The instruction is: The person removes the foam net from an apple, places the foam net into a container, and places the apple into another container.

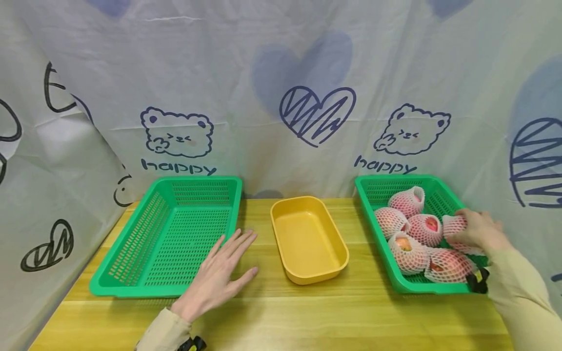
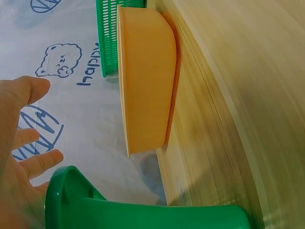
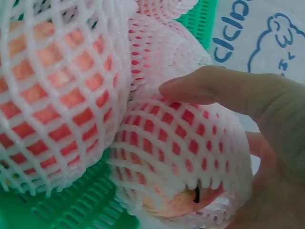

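My right hand reaches into the right green basket and grips an apple in a white foam net. In the right wrist view, the thumb lies across the top of this apple and the other fingers curl behind it, partly hidden. Several more netted apples lie to its left and in front. Over the right edge of the left green basket, my left hand hovers palm down with fingers spread, holding nothing.
A yellow plastic tray stands on the wooden table between the two baskets. Behind them hangs a white cloth with blue drawings, and it also runs along both sides.
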The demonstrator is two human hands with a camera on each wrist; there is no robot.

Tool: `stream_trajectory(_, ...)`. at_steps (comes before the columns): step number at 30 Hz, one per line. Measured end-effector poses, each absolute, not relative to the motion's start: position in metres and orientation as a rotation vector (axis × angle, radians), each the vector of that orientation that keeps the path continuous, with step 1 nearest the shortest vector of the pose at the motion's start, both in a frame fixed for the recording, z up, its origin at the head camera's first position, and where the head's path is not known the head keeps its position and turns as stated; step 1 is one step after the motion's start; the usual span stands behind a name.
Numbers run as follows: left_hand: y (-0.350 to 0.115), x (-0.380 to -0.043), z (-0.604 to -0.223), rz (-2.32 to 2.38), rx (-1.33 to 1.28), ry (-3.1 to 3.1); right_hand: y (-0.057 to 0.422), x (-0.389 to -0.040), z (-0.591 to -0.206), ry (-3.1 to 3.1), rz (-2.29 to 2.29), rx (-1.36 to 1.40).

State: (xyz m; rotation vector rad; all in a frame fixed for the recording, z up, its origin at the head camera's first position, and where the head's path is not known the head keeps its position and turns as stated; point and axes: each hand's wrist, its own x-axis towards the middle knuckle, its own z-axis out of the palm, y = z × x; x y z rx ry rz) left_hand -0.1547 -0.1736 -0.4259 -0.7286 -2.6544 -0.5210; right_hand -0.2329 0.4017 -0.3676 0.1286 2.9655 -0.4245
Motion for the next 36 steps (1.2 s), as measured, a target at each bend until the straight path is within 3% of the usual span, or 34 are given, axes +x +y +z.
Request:
stream_trajectory(16,-0.169,-0.151,-0.425,-0.547,-0.706,-2.633,0.376,-0.208,-0.362,3.257,-0.670,0.245)
stream_trajectory(29,-0.157,-0.148,-0.422,-0.663,-0.692,-2.606,0.308,-0.188,-0.348,3.161,-1.339,0.055)
stream_trajectory(36,-0.142,-0.148,-0.418,-0.811,-0.741,-2.538,0.259,-0.173,-0.344,3.046,-1.583,-0.213)
